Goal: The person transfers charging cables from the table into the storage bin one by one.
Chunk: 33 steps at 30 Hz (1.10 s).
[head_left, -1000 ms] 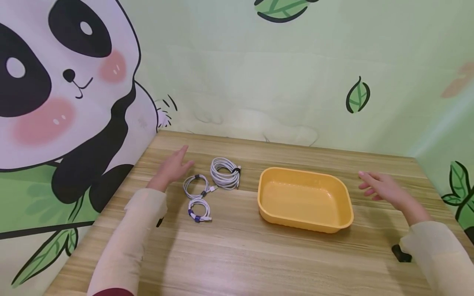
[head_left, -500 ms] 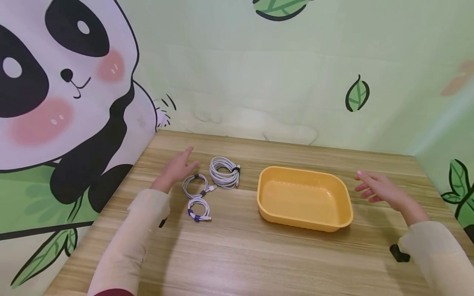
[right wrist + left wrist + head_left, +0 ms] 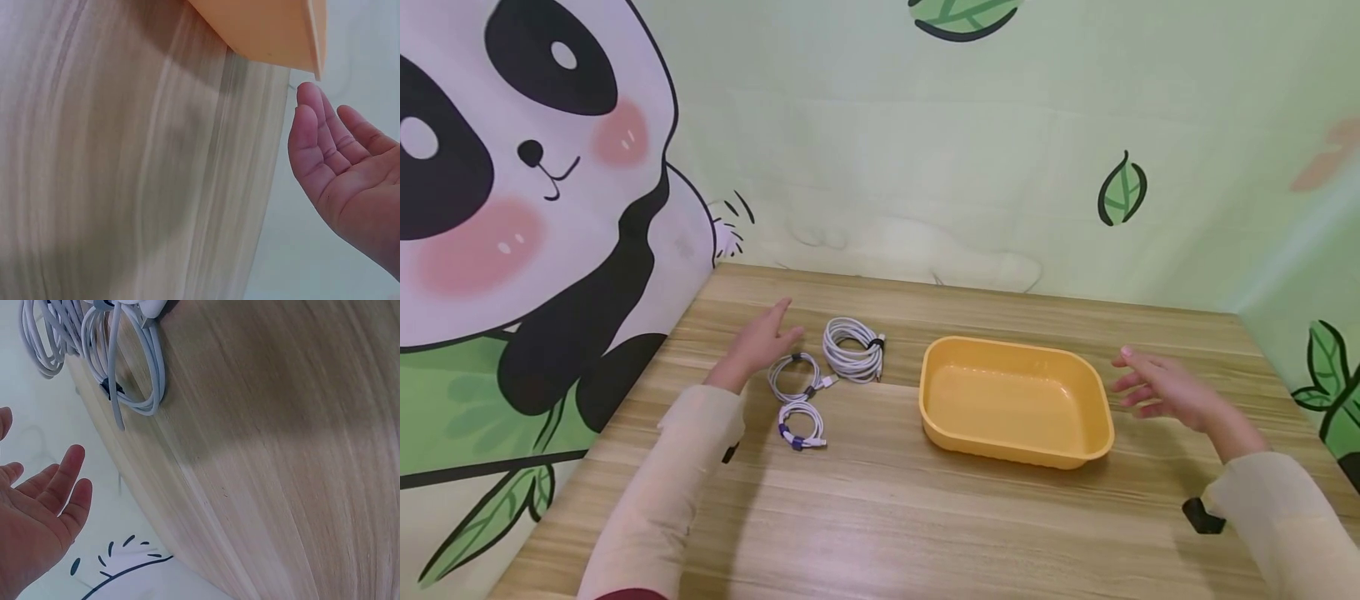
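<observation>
Three coiled cables lie on the table's left half. The largest, a thick white-grey cable with a black tie, lies farthest back. Left of it is a thinner grey cable with dark ties, and in front of that a small white cable with blue ties. My left hand hovers just beyond the grey cable, fingers loosely extended and holding nothing. A yellow plastic basin stands right of the cables, its inside bare. Beside its right rim my right hand hangs in the air, fingers relaxed, apart from it.
The wood-grain table carries all of this. A green wall painted with leaves runs along its back edge, and a panda mural covers the left. Another wall closes the right side.
My left hand has moved slightly right, closer to the cables. My right hand has drifted a little left toward the basin. Cables and basin stay where they were.
</observation>
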Each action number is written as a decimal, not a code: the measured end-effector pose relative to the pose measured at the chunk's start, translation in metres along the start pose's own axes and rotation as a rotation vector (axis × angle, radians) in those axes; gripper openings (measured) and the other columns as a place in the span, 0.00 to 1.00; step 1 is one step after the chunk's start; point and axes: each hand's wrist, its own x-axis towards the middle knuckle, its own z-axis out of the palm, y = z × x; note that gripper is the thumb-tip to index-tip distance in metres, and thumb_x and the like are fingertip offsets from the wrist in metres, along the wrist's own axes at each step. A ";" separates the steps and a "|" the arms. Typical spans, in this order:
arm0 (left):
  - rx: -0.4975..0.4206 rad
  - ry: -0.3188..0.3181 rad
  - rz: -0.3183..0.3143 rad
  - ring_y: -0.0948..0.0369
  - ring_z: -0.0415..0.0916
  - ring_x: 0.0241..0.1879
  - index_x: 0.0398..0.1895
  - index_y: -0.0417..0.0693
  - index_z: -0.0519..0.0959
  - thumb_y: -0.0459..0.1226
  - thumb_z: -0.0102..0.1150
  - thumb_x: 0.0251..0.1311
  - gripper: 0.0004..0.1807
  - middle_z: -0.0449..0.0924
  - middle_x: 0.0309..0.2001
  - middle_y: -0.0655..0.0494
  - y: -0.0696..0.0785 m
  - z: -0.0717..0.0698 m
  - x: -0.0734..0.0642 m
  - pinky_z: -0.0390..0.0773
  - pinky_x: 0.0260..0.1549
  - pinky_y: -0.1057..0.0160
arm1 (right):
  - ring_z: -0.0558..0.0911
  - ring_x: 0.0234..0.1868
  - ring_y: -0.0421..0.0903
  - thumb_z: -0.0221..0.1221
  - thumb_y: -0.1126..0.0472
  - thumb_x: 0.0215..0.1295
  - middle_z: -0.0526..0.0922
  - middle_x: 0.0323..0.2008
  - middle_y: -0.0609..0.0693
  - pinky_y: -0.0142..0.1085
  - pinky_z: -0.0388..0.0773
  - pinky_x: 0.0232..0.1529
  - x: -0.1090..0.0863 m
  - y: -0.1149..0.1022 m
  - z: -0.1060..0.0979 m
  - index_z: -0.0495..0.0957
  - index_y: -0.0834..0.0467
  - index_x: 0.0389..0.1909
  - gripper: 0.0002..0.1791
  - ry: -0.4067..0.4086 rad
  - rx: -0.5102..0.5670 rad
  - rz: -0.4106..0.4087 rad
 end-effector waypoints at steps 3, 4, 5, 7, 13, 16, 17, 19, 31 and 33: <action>0.001 0.000 0.000 0.43 0.52 0.63 0.68 0.45 0.43 0.49 0.42 0.62 0.36 0.50 0.66 0.40 0.000 0.000 0.000 0.53 0.61 0.45 | 0.78 0.38 0.45 0.31 0.40 0.66 0.76 0.42 0.53 0.42 0.77 0.39 0.000 0.001 0.002 0.44 0.70 0.63 0.40 -0.031 0.063 0.013; 0.001 0.001 0.000 0.43 0.52 0.63 0.68 0.45 0.43 0.49 0.42 0.62 0.36 0.49 0.66 0.40 0.000 0.000 0.000 0.53 0.61 0.45 | 0.78 0.38 0.44 0.31 0.40 0.66 0.76 0.41 0.51 0.42 0.77 0.40 0.000 0.001 0.003 0.44 0.70 0.63 0.40 -0.037 0.083 0.019; -0.001 0.001 0.000 0.43 0.52 0.63 0.68 0.45 0.43 0.49 0.41 0.62 0.36 0.49 0.66 0.40 0.000 0.000 0.000 0.53 0.61 0.45 | 0.78 0.37 0.44 0.32 0.40 0.66 0.76 0.40 0.50 0.41 0.77 0.40 0.000 0.002 0.004 0.43 0.70 0.63 0.40 -0.041 0.102 0.024; -0.002 0.002 0.001 0.43 0.51 0.63 0.68 0.44 0.43 0.49 0.41 0.62 0.36 0.49 0.66 0.40 -0.001 0.001 0.000 0.53 0.61 0.45 | 0.78 0.37 0.44 0.34 0.41 0.66 0.75 0.38 0.47 0.41 0.77 0.40 0.001 0.003 0.005 0.43 0.69 0.63 0.39 -0.049 0.130 0.031; 0.001 0.008 0.009 0.43 0.52 0.63 0.68 0.44 0.43 0.48 0.42 0.62 0.36 0.50 0.66 0.39 -0.004 0.002 0.000 0.52 0.61 0.46 | 0.79 0.36 0.42 0.40 0.48 0.67 0.76 0.36 0.44 0.40 0.77 0.41 0.002 0.008 0.007 0.48 0.67 0.61 0.31 -0.065 0.207 0.038; 0.001 0.015 0.016 0.43 0.52 0.63 0.68 0.44 0.44 0.48 0.42 0.62 0.36 0.50 0.66 0.39 -0.006 0.003 0.000 0.52 0.61 0.46 | 0.79 0.36 0.41 0.41 0.51 0.67 0.76 0.36 0.44 0.40 0.78 0.41 0.003 0.010 0.008 0.48 0.67 0.61 0.29 -0.086 0.238 0.035; 0.001 0.015 0.019 0.43 0.51 0.63 0.68 0.43 0.44 0.48 0.42 0.62 0.36 0.50 0.66 0.39 -0.006 0.003 0.000 0.52 0.61 0.46 | 0.79 0.35 0.41 0.41 0.52 0.67 0.76 0.35 0.44 0.39 0.78 0.40 0.003 0.010 0.008 0.48 0.67 0.61 0.30 -0.089 0.250 0.042; -0.005 0.015 0.020 0.43 0.51 0.64 0.68 0.43 0.44 0.47 0.43 0.62 0.36 0.49 0.66 0.39 -0.007 0.003 0.000 0.52 0.62 0.47 | 0.79 0.34 0.41 0.42 0.54 0.67 0.76 0.35 0.44 0.38 0.78 0.40 0.004 0.011 0.009 0.45 0.67 0.62 0.30 -0.093 0.265 0.052; -0.002 0.014 0.024 0.43 0.50 0.64 0.68 0.42 0.43 0.48 0.41 0.62 0.36 0.48 0.67 0.39 -0.009 0.004 -0.005 0.51 0.62 0.47 | 0.78 0.31 0.40 0.48 0.61 0.63 0.77 0.31 0.43 0.34 0.78 0.35 0.007 0.013 0.013 0.54 0.58 0.57 0.23 -0.094 0.326 0.056; -0.004 0.016 0.020 0.43 0.50 0.64 0.68 0.42 0.43 0.48 0.41 0.62 0.36 0.48 0.67 0.39 -0.008 0.004 -0.005 0.51 0.62 0.46 | 0.78 0.31 0.40 0.49 0.62 0.63 0.78 0.31 0.43 0.33 0.78 0.34 0.009 0.013 0.014 0.51 0.61 0.59 0.26 -0.082 0.310 0.060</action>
